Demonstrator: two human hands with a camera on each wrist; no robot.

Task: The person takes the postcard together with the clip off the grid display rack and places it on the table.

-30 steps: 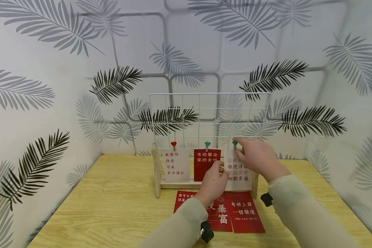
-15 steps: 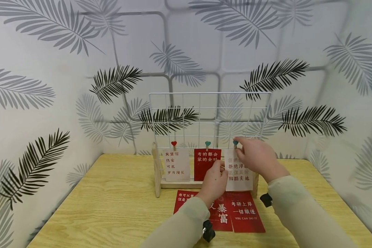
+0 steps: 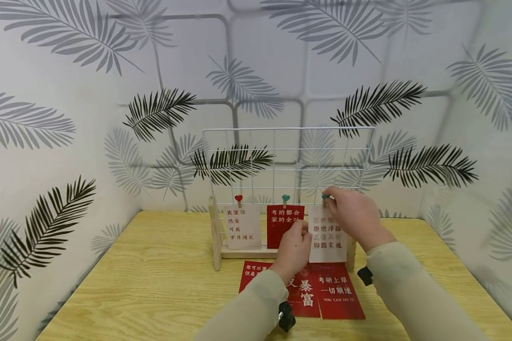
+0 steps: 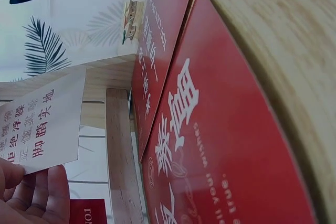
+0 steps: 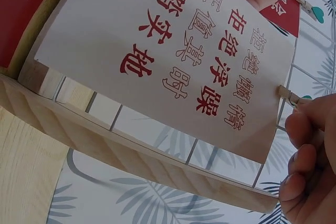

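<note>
A white card with red lettering hangs at the right of the white wire grid rack. My left hand pinches its left edge between thumb and fingers. At the card's top edge, my right hand pinches a small wooden clothespin with a teal heart. In the right wrist view the clothespin's tip meets the card's edge. To the left, a red card and another white card hang from heart clothespins; my left hand partly covers the red one.
Red cards lie on the wooden table before the rack, partly under my left forearm. The rack's wooden base stands near the patterned wall. In the left wrist view, loose clothespins lie beyond the cards.
Both hands keep nearly the same places. The right fingers and the teal heart have shifted very slightly right, and the white card's lettering shows a little more.
</note>
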